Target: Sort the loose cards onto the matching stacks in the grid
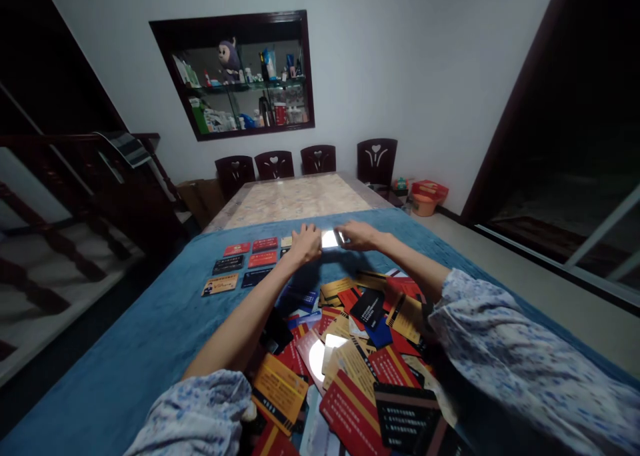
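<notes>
As the bright card (329, 239) looks light, stiff, slippery, I favour its edges, my right hand (359, 235) seemingly pinching a blurred card (340, 237), the grip unclear in my left hand (306, 244).

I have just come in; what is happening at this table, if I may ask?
A person's left hand is at a bright, shiny card above a blue cloth. The right hand seems to pinch a dark edge there; blur hides whether that is a second card. On the left, spaced-out cards lie in rows. Nearer the person, a large pile of overlapping cards lies in disorder.
</notes>
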Demonstrator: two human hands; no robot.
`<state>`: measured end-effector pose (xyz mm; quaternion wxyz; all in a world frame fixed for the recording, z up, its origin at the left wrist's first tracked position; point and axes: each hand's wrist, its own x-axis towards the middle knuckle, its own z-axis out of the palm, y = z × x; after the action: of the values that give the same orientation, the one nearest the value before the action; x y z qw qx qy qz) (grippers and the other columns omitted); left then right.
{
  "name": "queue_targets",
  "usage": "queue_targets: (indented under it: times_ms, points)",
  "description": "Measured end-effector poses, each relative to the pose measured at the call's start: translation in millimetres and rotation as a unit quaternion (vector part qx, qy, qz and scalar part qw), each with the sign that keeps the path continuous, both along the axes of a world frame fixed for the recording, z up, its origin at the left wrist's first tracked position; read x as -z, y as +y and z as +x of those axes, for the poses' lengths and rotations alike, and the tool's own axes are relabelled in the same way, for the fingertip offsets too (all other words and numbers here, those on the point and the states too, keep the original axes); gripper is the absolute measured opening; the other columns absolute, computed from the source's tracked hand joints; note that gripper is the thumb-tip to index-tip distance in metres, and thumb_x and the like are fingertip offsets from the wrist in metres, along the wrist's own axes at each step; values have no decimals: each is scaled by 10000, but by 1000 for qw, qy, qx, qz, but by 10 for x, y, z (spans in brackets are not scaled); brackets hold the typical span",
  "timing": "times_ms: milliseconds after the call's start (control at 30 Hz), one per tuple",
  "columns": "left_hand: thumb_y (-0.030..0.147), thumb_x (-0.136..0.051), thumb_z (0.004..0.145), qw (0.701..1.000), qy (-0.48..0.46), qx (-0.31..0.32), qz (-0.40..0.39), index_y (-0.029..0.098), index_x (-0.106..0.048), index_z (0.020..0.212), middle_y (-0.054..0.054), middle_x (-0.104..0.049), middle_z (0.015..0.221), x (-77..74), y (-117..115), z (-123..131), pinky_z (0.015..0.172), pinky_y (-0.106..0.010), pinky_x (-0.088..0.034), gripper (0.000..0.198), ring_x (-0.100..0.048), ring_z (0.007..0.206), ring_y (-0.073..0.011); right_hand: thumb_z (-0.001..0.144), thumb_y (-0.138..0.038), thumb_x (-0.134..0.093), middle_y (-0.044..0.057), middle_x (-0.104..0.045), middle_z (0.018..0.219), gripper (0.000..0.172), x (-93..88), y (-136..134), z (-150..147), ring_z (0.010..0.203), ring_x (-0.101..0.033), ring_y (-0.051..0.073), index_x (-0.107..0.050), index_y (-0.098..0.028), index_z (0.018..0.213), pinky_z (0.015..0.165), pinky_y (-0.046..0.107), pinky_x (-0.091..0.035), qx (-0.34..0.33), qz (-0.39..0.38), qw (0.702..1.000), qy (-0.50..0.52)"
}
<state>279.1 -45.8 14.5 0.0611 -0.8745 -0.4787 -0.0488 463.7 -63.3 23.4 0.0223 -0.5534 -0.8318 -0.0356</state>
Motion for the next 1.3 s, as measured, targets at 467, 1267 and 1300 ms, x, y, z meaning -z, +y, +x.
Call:
queue_targets:
  times_ms: [467,1267,1300]
  points:
    - [246,-535,869,999,35,-31,2,191,-629,1083,-142,-564,1282,58,507,-9,999,-579,-378,240,-402,1250,-330,796,-208,-639,72,-733,1056,330,76,710,-123,920,-666,200,-697,-199,1120,698,214,-438,41,-62,997,-5]
    - [191,-529,810,991,73,-68,-92,154,-690,1073,-172,-650,1195,253,958,113,1017,-622,-330,311,-422,1258,-359,773,-199,-666,115,-720,1159,390,346,1225,-234,1050,-674,229,-720,-197,1159,811,243,-508,56,-128,990,-31]
    - [193,-530,811,990,74,-69,-93,154,-690,1079,-176,-643,1206,258,965,116,1020,-622,-329,315,-421,1261,-361,770,-195,-667,119,-719,1161,394,351,1236,-240,1050,-675,233,-721,-194,1160,813,250,-511,57,-130,989,-31]
